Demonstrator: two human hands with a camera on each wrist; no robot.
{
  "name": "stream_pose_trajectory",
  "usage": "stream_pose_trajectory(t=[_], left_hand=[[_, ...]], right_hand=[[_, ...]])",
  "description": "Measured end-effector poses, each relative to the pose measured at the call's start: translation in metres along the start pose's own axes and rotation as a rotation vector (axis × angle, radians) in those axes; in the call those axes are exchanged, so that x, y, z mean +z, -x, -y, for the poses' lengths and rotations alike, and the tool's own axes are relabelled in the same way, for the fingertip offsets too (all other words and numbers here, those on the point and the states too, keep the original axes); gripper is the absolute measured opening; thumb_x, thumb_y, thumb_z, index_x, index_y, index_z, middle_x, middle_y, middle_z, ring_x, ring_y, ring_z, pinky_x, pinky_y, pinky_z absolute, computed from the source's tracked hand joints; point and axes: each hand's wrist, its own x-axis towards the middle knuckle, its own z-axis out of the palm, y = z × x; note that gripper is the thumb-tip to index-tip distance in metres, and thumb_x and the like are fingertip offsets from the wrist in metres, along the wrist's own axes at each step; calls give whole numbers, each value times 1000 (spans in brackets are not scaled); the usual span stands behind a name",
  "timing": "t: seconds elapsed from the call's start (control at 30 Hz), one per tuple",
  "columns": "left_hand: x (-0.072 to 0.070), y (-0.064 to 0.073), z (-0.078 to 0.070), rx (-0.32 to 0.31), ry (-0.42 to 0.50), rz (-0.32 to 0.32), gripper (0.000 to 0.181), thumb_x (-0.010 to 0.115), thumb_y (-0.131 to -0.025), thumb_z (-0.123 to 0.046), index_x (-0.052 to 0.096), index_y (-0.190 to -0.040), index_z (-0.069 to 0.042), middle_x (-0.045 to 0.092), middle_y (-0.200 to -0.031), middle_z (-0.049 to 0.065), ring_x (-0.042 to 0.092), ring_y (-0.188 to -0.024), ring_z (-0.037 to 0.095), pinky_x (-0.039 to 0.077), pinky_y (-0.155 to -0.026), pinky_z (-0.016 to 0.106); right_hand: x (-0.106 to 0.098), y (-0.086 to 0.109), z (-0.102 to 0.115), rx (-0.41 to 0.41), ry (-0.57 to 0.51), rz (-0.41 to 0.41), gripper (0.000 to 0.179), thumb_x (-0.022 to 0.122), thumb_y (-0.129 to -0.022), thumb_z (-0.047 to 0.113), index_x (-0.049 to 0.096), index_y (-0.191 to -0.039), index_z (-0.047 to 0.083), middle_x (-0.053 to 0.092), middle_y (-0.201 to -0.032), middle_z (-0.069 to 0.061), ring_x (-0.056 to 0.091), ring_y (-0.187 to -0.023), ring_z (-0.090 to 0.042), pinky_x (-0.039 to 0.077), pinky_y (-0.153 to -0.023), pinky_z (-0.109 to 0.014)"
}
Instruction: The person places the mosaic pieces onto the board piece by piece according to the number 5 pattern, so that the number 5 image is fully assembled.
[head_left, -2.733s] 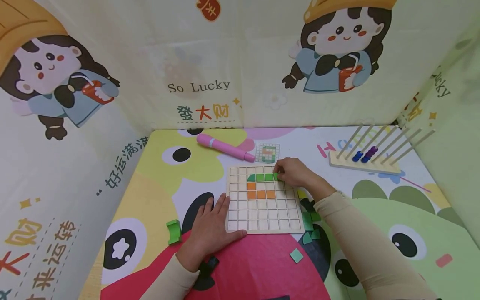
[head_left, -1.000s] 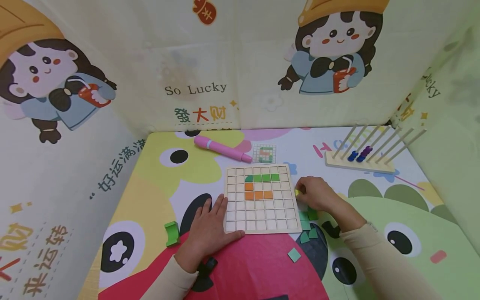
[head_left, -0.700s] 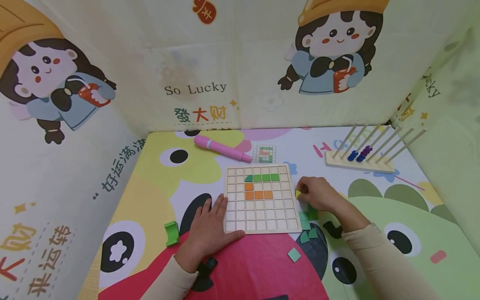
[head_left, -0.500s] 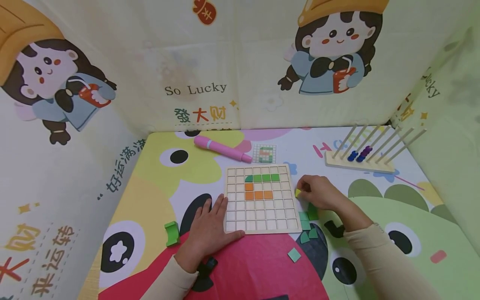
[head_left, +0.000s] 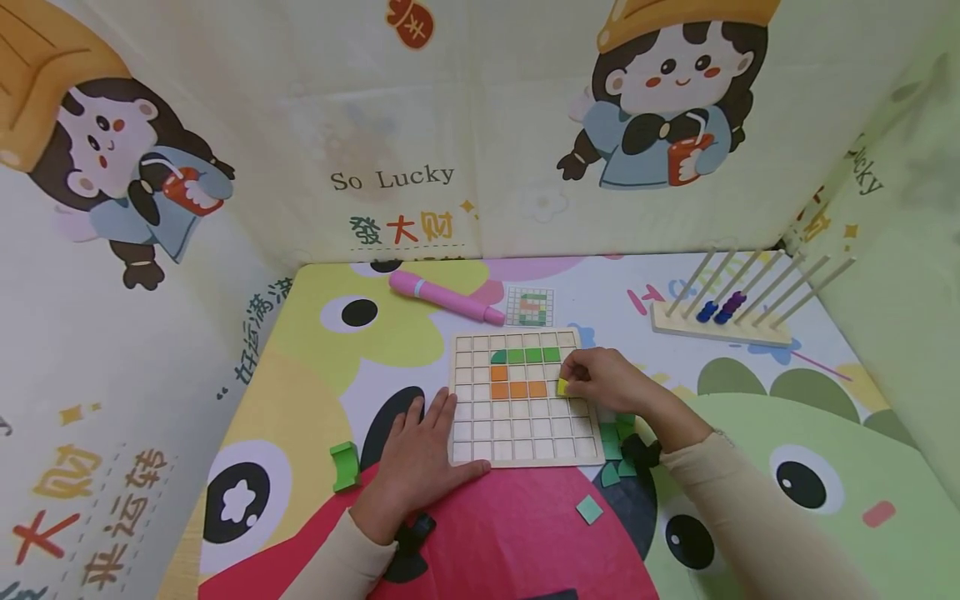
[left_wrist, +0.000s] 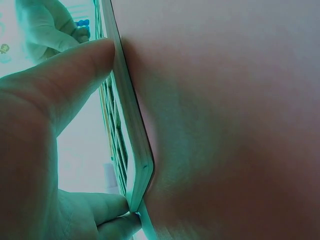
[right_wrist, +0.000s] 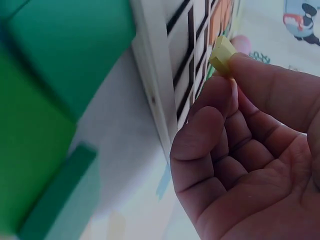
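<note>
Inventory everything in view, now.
Board: one, tan, centre
Held piece: one, yellow, board's right
Tiles: four, orange, on board
More tiles: three, green, on board
Quarter-round: one, dark green, on board
Loose tiles: several, green, board's front right
Curved block: one, green, left
Pen: one, pink, behind board
Card: one, multicoloured, beside pen
Rack: one, tan, back right
Beads: several, blue and purple, on rack
Tabletop: one, multicoloured, underneath
Backdrop: one, printed cream, behind
Sleeves: two, beige, arms
Left hand: one, board's left
Right hand: one, pinching the piece

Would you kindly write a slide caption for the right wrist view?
A right hand pinches a small yellow piece near a gridded wooden board.
</note>
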Motion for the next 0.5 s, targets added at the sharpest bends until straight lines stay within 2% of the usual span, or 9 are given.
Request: stream_pose_trajectory(t=[0.5], left_hand=[[-2, 0, 0, -2, -7, 5, 114, 65, -80, -80, 32, -163, -11, 30, -171, 8, 29, -153, 47, 28, -121, 63]], right_hand=[[9, -15, 11, -12, 71, 26, 5, 71, -93, 4, 69, -95, 9, 64, -82, 2, 56, -79, -14, 48, -77, -33]])
